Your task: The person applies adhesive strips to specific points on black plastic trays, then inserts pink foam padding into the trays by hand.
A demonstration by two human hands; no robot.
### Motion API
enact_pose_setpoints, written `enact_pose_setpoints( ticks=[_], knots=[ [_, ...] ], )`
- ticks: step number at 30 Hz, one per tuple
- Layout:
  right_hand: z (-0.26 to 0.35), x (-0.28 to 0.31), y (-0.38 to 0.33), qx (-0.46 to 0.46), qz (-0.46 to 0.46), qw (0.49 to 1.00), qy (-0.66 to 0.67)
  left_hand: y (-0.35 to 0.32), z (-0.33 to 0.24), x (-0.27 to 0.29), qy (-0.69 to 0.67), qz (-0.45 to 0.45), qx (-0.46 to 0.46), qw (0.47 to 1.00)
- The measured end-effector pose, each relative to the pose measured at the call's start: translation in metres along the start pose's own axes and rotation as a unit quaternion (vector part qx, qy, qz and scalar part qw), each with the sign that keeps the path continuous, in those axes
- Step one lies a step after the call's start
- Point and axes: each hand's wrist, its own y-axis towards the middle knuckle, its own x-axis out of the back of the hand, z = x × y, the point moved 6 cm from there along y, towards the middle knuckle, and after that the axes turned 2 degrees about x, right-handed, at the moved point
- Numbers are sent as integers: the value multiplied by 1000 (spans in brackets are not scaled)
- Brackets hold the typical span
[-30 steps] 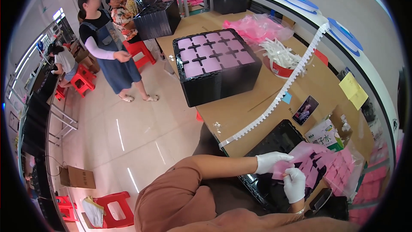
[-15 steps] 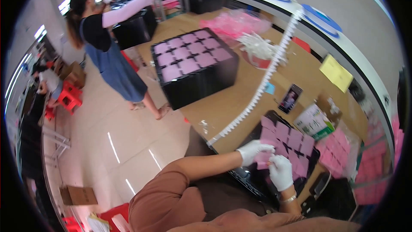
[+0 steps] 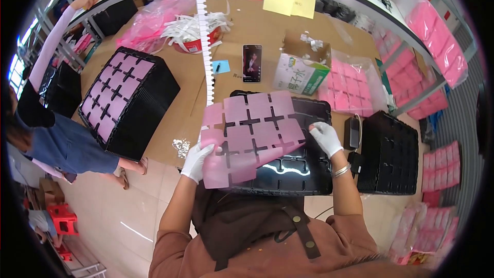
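Observation:
My left hand point(image 3: 194, 162), in a white glove, is closed on the lower left edge of a thin pink sheet point(image 3: 237, 132) with cross-shaped cut-outs. The sheet lies over a shiny black plastic tray point(image 3: 288, 177), and its lower right part is folded over on itself. My right hand point(image 3: 326, 138), gloved with a bare fingertip showing, is over the tray's right side, just beyond the sheet's folded tip. Its fingers are loosely bent, and I see nothing between them. Beyond the tray lies a phone point(image 3: 252, 64) with a lit screen.
At left stands a tall stack of black trays point(image 3: 149, 108) topped with a pink sheet; a co-worker point(image 3: 62, 128) is beside it. Another black stack point(image 3: 388, 154) is at right. An open carton point(image 3: 301, 69), bagged pink sheets point(image 3: 350, 85) and a red tub of white strips point(image 3: 198, 31) surround the work.
The view has swung to the right. My right hand has come away from the pink sheet toward the tray's right side; my left hand still grips the sheet, whose lower right part is now folded over.

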Motion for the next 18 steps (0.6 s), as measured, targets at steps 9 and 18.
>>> enact_pose_setpoints(
  ticks=[9,18],
  knots=[
    [24,-37,12,-61,99,977,179,4,-9,-11,-17,9,-11,1000],
    [99,67,-20,116,-90,937,317,-16,-81,-83,100,37,-226,968]
  ],
)
